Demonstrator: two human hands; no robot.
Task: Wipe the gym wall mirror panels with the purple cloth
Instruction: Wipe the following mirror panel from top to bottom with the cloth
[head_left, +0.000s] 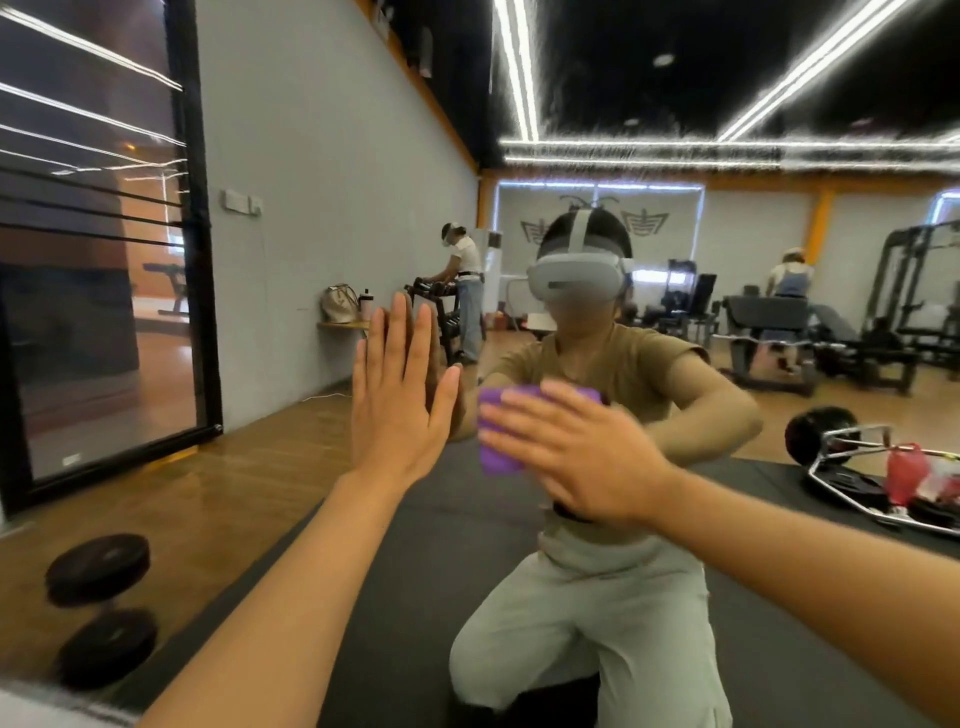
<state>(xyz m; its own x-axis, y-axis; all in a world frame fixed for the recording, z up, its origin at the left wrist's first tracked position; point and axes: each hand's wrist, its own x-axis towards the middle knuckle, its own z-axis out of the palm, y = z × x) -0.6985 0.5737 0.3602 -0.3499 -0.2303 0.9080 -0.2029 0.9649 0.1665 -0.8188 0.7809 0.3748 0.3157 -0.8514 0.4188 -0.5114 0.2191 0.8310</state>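
A: Where is the purple cloth (498, 431) just now?

B: Flat against the mirror panel (322, 156), near its lower middle; the right hand (576, 457) presses it there with straight, spread fingers, gripping nothing. The left hand (397, 395) is open too, palm flat on the glass just beside the cloth, fingers pointing up (it looks like a brace, though that is my reading).

A: How should the wiping go, then?

B: Keep the whole palm behind the cloth so the pressure stays even; work in overlapping passes from one edge of the panel toward the other; I would lift the left hand off, or wipe over the spot it touches afterwards, since a bare palm is likely to leave a print. The cloth is folded small, so refolding to a fresh face may help once it smears.

A: And the count?

B: One cloth; two hands on the glass; one panel fully in front, with a second black-framed panel (104, 270) toward the left edge of the wall; two dark weight plates (101, 605) reflected at the lower left corner; one barbell (852, 447) reflected at the right edge; two other people visible far back in the reflection.
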